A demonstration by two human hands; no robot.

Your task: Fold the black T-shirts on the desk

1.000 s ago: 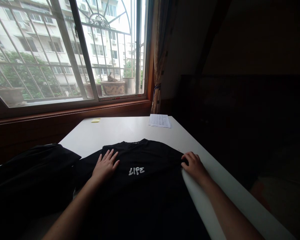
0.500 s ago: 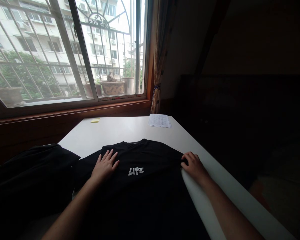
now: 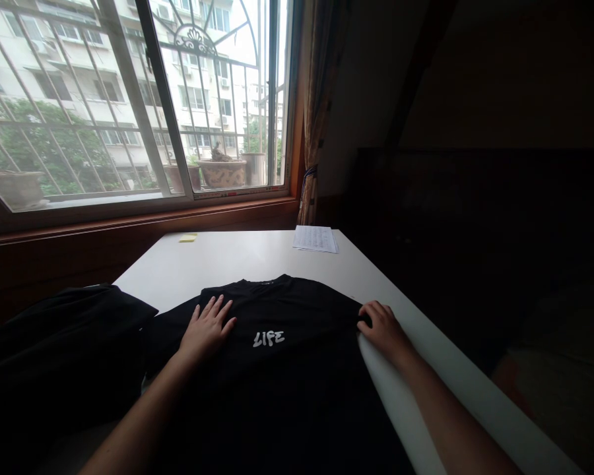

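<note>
A black T-shirt [image 3: 297,382] with white lettering on its chest lies spread on the white table [image 3: 242,254], its collar toward the far side. My left hand [image 3: 208,326] rests flat on the shirt, left of the lettering, with the fingers stretched out. At the end of the right sleeve, my right hand [image 3: 383,330] has its fingers curled and pinched on the cloth of the T-shirt. The shirt's lower part fades into shadow near me.
More dark cloth [image 3: 69,343] is heaped at the left. Printed papers [image 3: 315,239] and a yellow sticky note [image 3: 188,237] lie toward the table's far edge. Beyond stand a barred window [image 3: 218,99] and a tied curtain [image 3: 309,178]. The right side is very dark.
</note>
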